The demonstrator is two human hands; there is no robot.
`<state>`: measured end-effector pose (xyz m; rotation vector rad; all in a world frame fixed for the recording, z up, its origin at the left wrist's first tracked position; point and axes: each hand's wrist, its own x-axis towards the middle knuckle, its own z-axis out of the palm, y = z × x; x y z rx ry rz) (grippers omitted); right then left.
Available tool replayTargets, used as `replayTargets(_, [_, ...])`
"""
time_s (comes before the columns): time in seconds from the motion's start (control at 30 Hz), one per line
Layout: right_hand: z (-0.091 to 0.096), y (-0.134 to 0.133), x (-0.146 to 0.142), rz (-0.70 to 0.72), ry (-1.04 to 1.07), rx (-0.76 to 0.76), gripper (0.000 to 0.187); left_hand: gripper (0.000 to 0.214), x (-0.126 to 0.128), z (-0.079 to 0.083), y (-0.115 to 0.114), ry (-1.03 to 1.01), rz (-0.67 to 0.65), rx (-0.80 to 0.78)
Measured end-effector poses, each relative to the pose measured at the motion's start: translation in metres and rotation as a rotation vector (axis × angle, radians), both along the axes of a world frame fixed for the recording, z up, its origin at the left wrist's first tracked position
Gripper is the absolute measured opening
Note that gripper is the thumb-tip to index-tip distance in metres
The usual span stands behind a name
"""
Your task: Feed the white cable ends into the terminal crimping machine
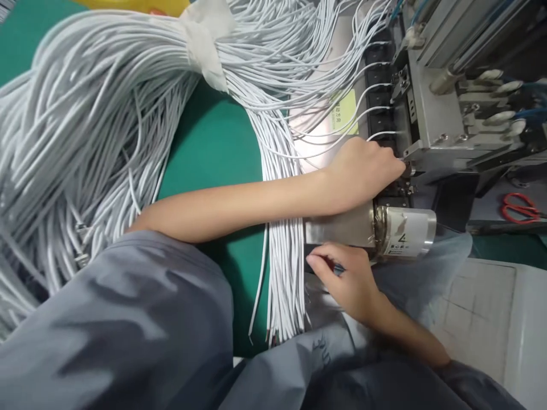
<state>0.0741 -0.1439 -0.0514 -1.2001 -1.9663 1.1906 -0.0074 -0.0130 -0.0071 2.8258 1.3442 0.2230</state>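
Note:
My left hand (365, 171) reaches across to the machine (444, 114), its fingers closed at the row of black clamp slots (380, 122). What its fingertips grip is hidden by the hand. Just above it, several white cables (371, 111) run into the slots, one to a slot. My right hand (352, 276) is closed in a curl below the metal plate (342, 226), near the loose ends of the cable bundle; whatever sits in it cannot be made out. Beneath my left forearm hangs the white cable bundle (284, 273), with stripped, coloured ends at the bottom.
A large coil of white cables (106, 62), tied with a pale wrap (207, 48), covers the green mat (213, 142) at left. A yellow-green label (345, 113) is on the plate. Tape roll (405, 232), red-handled scissors (520, 208) and a white bin (482, 319) are at right.

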Motion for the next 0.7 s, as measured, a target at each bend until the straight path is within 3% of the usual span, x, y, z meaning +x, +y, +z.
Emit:
replayTargets(0.13, [-0.003, -0.003, -0.014, -0.002, -0.021, -0.286, 0.021, 0.028, -0.001, 0.002, 0.002, 0.048, -0.026, -0.004])
replayTargets(0.27, [0.006, -0.013, -0.009, -0.143, 0.020, -0.361, 0.018, 0.025, 0.002, 0.009, -0.005, 0.002, -0.054, -0.008])
replayTargets(0.43, [0.030, 0.001, 0.043, -0.270, -0.040, -0.124, 0.016, 0.027, 0.008, 0.020, -0.026, -0.311, -0.346, -0.230])
replayTargets(0.53, [0.041, 0.021, 0.078, -0.462, -0.019, 0.031, 0.012, 0.034, 0.008, 0.017, -0.028, -0.531, -0.503, -0.378])
replayTargets(0.63, [0.044, 0.036, 0.094, -0.673, 0.200, 0.155, 0.008, 0.024, 0.008, 0.011, -0.020, -0.679, -0.509, -0.392])
replayTargets(0.7, [0.041, 0.044, 0.095, -0.686, 0.385, 0.168, 0.011, 0.019, 0.009, 0.010, -0.014, -0.745, -0.496, -0.406])
